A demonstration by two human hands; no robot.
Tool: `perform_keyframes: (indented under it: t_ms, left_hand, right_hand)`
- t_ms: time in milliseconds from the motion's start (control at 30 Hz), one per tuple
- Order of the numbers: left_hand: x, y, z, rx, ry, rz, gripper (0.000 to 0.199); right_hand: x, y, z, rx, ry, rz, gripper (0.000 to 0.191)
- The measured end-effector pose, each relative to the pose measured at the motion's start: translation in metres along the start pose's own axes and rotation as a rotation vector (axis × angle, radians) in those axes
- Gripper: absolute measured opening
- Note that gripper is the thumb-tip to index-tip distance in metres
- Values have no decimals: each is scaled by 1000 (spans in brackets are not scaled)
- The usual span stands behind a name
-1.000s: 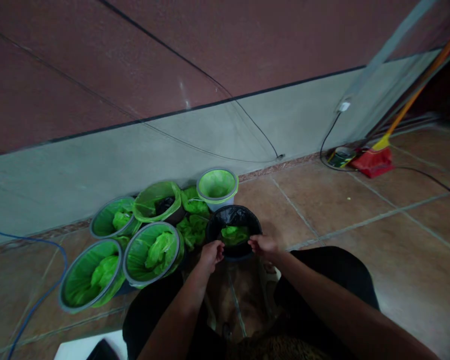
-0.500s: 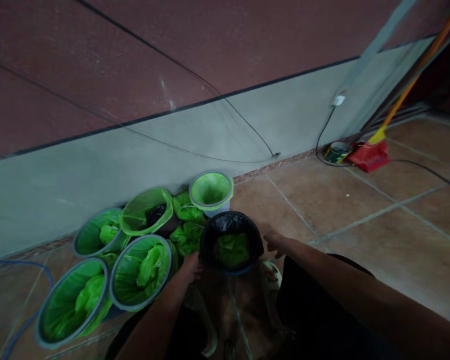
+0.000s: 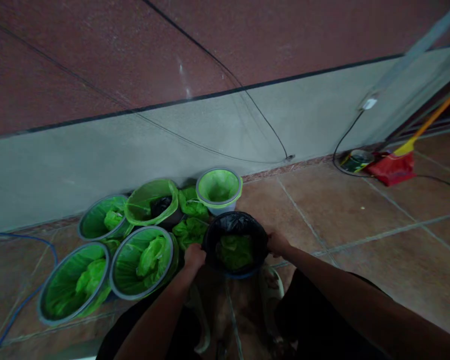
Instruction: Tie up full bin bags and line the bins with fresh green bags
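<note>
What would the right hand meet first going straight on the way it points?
Most likely the black-lined bin: the right hand appears to be touching its side, though the dim view leaves exact contact unclear.

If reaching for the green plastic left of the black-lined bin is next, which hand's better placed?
Left, I'd say. The left hand, at the left rim of the black-lined bin, is close to the green plastic; the right hand, at the opposite rim, would likely cross the bin.

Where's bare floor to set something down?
Free: floor tiles bordered by the right hand, the wall and the can. Crowded: left of the black-lined bin, where green-lined bins and green plastic pack together.
</note>
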State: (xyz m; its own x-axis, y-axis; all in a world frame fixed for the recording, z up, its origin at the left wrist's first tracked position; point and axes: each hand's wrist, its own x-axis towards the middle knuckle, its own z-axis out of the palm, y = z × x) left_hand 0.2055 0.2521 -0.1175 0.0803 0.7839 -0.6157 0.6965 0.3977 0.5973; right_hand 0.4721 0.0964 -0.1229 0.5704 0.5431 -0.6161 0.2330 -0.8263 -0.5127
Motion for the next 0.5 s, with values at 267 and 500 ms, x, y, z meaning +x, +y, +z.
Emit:
perform_keyframes:
  t_ms: [267, 500]
  left_hand:
    - [5, 32, -6, 156, 19, 276, 40]
    - [20, 31, -11, 171, 205, 147, 47]
  right_hand:
    - [1, -38, -19, 23, 65, -283, 43]
    - [22, -38, -39, 45, 173, -10, 35]
